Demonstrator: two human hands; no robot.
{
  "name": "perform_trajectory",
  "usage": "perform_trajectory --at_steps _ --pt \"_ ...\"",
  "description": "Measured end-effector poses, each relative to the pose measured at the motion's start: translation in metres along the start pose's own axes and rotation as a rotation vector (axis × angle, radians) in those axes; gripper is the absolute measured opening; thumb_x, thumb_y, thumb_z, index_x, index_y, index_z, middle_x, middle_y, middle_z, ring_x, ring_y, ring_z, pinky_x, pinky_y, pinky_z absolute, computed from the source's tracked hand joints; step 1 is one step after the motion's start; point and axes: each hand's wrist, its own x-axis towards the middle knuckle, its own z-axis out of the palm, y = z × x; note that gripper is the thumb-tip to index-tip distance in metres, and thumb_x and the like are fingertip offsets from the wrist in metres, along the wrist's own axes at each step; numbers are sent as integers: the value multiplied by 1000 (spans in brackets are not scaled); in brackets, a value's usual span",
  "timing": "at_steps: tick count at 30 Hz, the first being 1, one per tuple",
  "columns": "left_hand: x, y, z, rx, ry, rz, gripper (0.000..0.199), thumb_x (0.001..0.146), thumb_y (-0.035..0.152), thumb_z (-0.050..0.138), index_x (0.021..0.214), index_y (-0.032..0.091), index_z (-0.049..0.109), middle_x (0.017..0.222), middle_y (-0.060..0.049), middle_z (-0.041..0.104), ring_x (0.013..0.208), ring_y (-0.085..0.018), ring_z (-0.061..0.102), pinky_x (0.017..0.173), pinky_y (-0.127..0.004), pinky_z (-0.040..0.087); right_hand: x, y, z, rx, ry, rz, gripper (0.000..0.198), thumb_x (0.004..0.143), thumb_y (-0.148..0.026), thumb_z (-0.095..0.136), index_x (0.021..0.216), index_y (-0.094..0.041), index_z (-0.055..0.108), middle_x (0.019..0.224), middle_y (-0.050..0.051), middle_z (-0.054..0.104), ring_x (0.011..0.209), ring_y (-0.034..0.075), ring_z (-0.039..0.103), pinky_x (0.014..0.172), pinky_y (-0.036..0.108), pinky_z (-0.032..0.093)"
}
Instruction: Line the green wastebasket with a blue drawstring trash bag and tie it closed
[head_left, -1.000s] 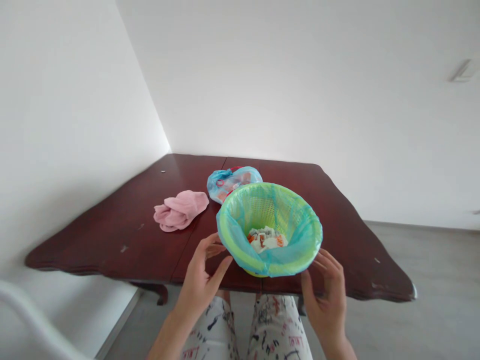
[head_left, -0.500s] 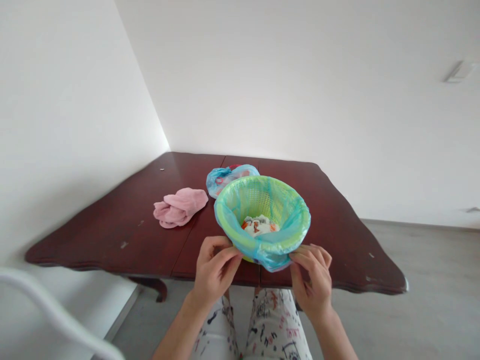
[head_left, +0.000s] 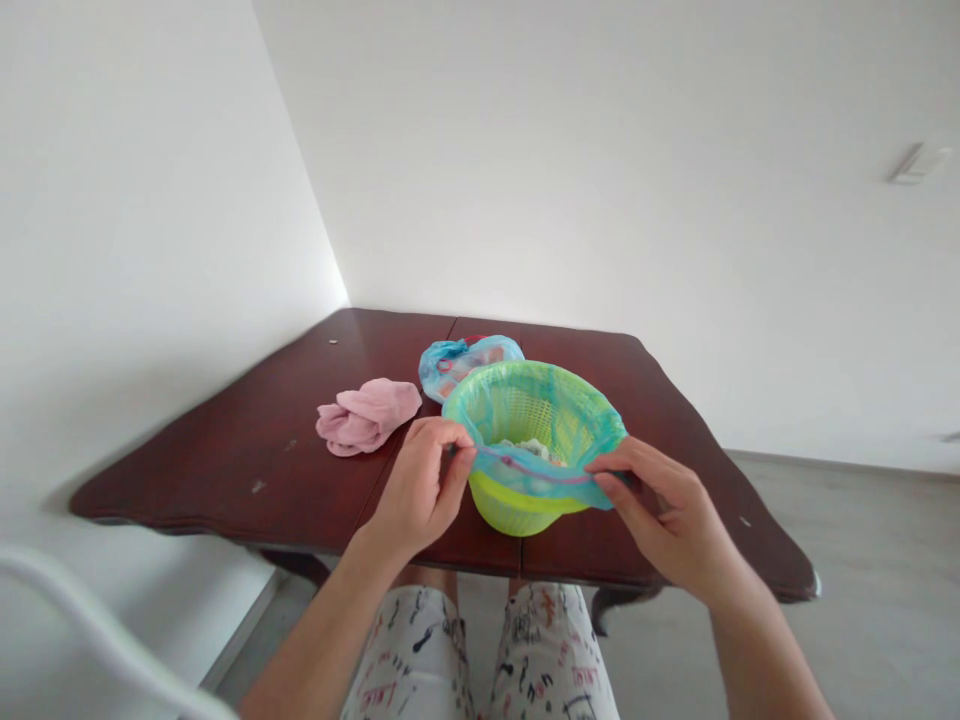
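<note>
our left hand [head_left: 420, 487] and right hand [head_left: 660, 510] both pinch the blue bag liner [head_left: 525, 468] off the green basket [head_left: 517, 505] at the table's [head_left: 225, 460] near edge.

Basket [head_left: 517, 505] on table [head_left: 225, 460] near edge; cloth [head_left: 367, 415] left, bag [head_left: 465, 358] behind.

Your stretched edge of the thin blue plastic liner bag [head_left: 536, 468] hides most of the white crumpled scraps [head_left: 531, 447] inside the lime-green perforated plastic basket [head_left: 517, 505] (you can't tell what they are). The basket also covers part of the knotted blue plastic bag [head_left: 465, 362] behind. The white curved chair rail [head_left: 97, 630] runs off frame.
</note>
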Motion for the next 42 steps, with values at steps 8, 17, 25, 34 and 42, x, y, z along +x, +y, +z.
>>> perform_trajectory --at_steps 8,17,25,34,42 --pt "58 -52 -34 -111 -292 -152 37 115 53 68 95 22 73 89 -2 77 85 -22 68 85 -36 50 37 50 -58 -160 -109 72 38 115 -47 74 86 -24 66 93 4 65 76 17 58 63 28 48" --pt "112 -139 -41 -130 -557 -267 26 86 34 63 106 22 75 103 -5 76 102 -29 67 95 -39 54 80 118 -71 -377 1 163 35 111 -40 63 117 -20 91 99 10 81 85 23 71 81 38 54" --pt "154 -170 -23 310 -600 -92 31 79 13 67 107 21 76 115 -9 82 116 -34 72 113 -48 42 133 164 -57 -313 43 390 30 99 -35 62 104 -20 87 77 5 82 62 21 71 62 31 51" --pt "190 -159 -51 276 -390 50 43 89 2 54 120 25 71 123 -10 72 116 -31 72 107 -48 51 150 146 -78 -157 146 316 13 90 -37 71 95 -26 75 68 1 78 60 23 77 61 32 59" --pt "200 -103 -58 -124 -115 -87 11 100 23 68 109 24 62 106 -4 71 91 -21 69 84 -34 57 140 100 -89 100 245 202 46 87 -66 89 103 -23 79 91 7 81 74 21 76 68 37 65"
